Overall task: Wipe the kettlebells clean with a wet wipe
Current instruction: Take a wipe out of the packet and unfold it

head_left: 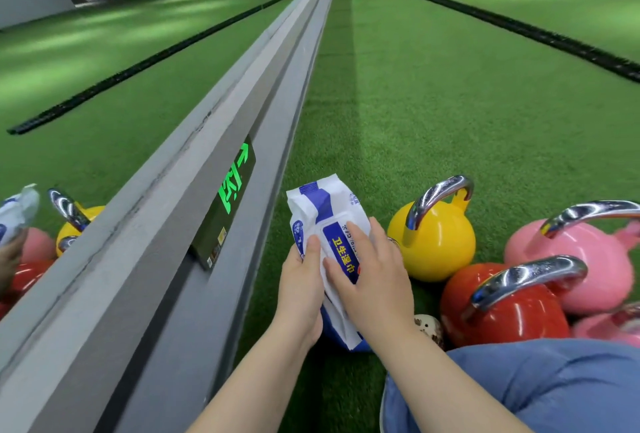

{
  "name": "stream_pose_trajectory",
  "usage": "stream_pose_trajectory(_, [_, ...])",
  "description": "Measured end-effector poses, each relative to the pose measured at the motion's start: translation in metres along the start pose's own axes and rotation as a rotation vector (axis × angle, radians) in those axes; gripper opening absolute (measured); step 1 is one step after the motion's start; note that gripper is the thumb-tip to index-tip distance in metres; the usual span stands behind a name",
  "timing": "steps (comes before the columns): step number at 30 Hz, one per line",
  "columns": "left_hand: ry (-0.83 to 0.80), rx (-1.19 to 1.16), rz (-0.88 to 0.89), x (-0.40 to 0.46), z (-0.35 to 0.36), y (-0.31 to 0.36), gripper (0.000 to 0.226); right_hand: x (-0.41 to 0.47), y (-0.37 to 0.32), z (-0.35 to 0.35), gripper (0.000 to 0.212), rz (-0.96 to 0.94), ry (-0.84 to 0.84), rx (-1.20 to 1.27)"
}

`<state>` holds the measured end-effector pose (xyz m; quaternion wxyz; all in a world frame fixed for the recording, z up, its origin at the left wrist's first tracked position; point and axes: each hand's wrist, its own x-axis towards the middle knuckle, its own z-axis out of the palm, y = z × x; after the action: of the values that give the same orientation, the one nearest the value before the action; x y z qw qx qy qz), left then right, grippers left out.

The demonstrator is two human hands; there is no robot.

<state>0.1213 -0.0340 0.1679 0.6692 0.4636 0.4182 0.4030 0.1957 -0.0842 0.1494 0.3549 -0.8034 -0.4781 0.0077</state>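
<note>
Mirror (86, 61) and its grey base rail (145, 259), with a lit green exit sign (233, 178), run along the left edge of the green turf (398, 103). Just right of the rail, the left hand (300, 288) curls round the side of the soft white-and-blue wipe pack (323, 221), thumb on top, while the right hand (372, 276) lies over the blue label with fingers nearly straight, probably feeling for the flap, though its edge is hidden. Steadying the crinkly film low with the left and peeling the flap slowly should free a single wipe. Farther right sit the glossy, round kettlebells with chrome handles: yellow kettlebell (433, 242), red kettlebell (502, 311), pink kettlebell (588, 259), touching one another and unwiped yet.
</note>
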Motion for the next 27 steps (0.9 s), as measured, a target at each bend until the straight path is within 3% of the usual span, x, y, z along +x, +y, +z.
stream_pose_trajectory(4, [0.051, 0.047, 0.021, 0.002, 0.003, -0.006, 0.027, 0.0, -0.003, 0.0, 0.048, -0.059, 0.045, -0.102])
stream_pose_trajectory(7, [0.075, 0.078, 0.026, 0.003, 0.003, -0.007, 0.028, 0.001, -0.004, 0.0, 0.051, -0.082, 0.045, -0.116])
stream_pose_trajectory(9, [0.087, 0.07, 0.003, 0.004, 0.0, -0.005, 0.028, 0.006, -0.004, -0.01, 0.06, 0.0, 0.051, 0.004])
stream_pose_trajectory(14, [0.033, 0.032, -0.09, 0.003, -0.012, 0.002, 0.027, 0.015, 0.012, -0.017, 0.04, 0.106, 0.271, 0.163])
stream_pose_trajectory(17, [0.035, 0.031, -0.091, 0.003, -0.015, 0.004, 0.028, 0.017, 0.016, -0.014, 0.034, 0.048, 0.342, 0.053])
stream_pose_trajectory(21, [0.041, 0.016, -0.079, 0.003, -0.016, 0.008, 0.026, 0.013, 0.016, -0.007, 0.029, -0.137, 0.267, -0.046])
stream_pose_trajectory(25, [0.04, 0.014, -0.052, 0.003, -0.014, 0.009, 0.027, 0.007, 0.014, -0.001, 0.013, -0.134, 0.127, -0.019])
stream_pose_trajectory(27, [0.03, 0.026, -0.038, 0.003, -0.013, 0.006, 0.029, 0.006, 0.014, 0.0, 0.016, -0.133, 0.1, -0.054])
